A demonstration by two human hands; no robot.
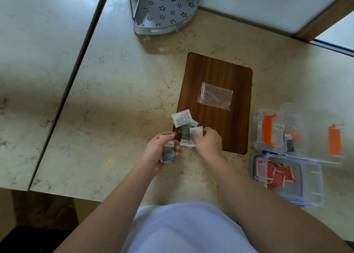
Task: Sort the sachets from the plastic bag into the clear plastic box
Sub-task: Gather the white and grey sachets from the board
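Note:
A small pile of white and dark grey sachets [182,118] lies at the near left corner of a dark wooden board [216,74]. My left hand [159,149] holds a stack of grey sachets [169,154] just left of the pile. My right hand [207,142] pinches a white sachet [196,131] on the pile. An empty clear plastic bag [215,95] lies flat on the board. At the right stands a clear plastic box [306,130] with orange clips, a few sachets inside it.
A second clear box with blue clips [310,187] holds red sachets at the near right. A grey perforated corner shelf [164,9] sits at the back. The marble counter ends at a seam [76,76] on the left.

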